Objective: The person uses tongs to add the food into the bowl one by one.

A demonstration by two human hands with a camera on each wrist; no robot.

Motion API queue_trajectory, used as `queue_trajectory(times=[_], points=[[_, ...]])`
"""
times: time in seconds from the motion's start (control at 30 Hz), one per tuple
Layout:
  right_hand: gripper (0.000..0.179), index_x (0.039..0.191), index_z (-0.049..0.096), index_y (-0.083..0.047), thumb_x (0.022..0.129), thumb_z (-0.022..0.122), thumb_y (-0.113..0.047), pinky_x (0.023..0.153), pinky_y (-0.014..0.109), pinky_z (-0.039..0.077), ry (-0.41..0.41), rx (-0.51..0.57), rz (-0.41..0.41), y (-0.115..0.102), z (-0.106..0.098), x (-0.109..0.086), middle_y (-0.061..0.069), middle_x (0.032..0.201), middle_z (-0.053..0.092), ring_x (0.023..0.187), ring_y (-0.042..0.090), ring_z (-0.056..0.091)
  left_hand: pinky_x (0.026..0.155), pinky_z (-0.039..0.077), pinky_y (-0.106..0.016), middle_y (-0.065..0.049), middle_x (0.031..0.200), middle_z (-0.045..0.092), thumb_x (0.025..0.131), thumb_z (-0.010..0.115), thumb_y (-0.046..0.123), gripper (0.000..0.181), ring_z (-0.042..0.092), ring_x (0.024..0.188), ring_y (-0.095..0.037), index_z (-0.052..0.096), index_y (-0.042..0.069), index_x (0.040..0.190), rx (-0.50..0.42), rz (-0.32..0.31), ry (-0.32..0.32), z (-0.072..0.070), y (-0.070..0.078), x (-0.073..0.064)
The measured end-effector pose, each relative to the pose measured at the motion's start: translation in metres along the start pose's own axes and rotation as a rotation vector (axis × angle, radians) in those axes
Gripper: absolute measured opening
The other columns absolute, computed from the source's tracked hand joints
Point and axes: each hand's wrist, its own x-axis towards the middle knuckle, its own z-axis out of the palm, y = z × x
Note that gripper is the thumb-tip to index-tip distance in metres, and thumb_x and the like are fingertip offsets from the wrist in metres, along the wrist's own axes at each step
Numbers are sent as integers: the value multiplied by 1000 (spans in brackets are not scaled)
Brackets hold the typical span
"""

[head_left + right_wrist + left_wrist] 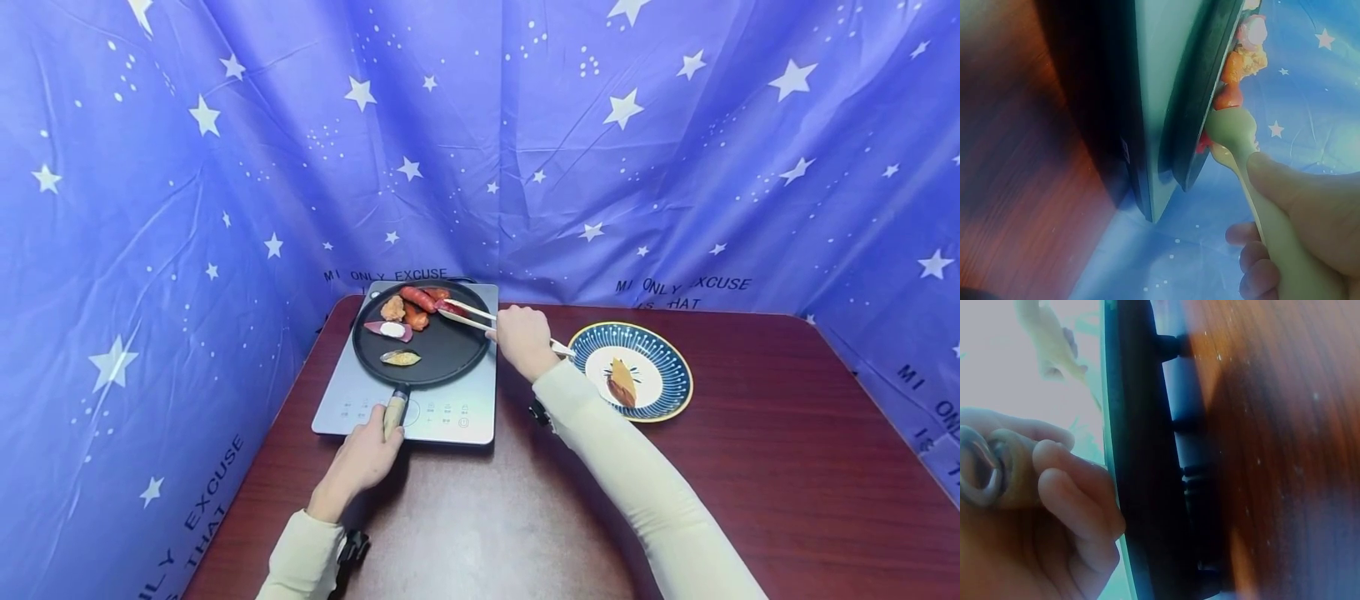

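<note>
My left hand (pixel 366 454) grips the beige handle (pixel 394 414) of a round black frying pan (pixel 446 358). In the left wrist view, its fingers curl round the handle beside a metal hanging ring (pixel 982 467). With my right hand (pixel 522 337) I hold pale cream tongs (pixel 1232 128), their tips at a dark red food piece (pixel 453 309) near the pan's far right rim. A red sausage (pixel 417 298) lies just left of it. Also in the pan are a golden fried lump (pixel 392 308), an orange-brown piece (pixel 416 317), a purple-and-white piece (pixel 390 331) and a yellowish shell-shaped piece (pixel 401 358).
Under the pan is a silver induction cooktop (pixel 337 404) on a dark red wooden table (pixel 772 450). A blue-patterned plate (pixel 673 358) stands to the right, bearing a yellow-brown food piece (pixel 622 383). Blue star-printed curtains (pixel 495 100) enclose the table's back and sides.
</note>
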Motion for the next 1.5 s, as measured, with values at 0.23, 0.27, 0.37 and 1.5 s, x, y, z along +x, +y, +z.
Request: queue_trajectory(times=[0.23,0.27,0.37,1.5], points=[[36,75,70,-5,82,71,-40,52,42,48,-8,0,4,0,-2,4,11,68,63,62,29,62,50,38,-36,-7,64,48,92,51,24,29,48,54,-21,44,3,112,-2,4,3,0,0,0],[36,76,70,-5,82,71,-40,52,43,48,-7,0,7,1,-3,4,11,68,63,62,29,62,49,38,-36,-7,64,48,92,51,24,29,48,54,-21,44,3,111,-3,5,3,0,0,-1],[35,76,70,-5,81,72,-39,53,43,49,-10,5,15,1,-3,5,12,70,64,64,30,63,49,37,-36,-7,64,48,92,51,24,28,47,54,-21,44,3,110,-9,8,4,0,0,-1],[37,75,69,-4,82,70,-41,49,43,47,0,-11,12,9,-6,6,11,65,61,60,30,61,52,39,-37,-7,65,49,92,52,24,33,49,57,-21,44,2,116,1,12,6,1,-2,1]])
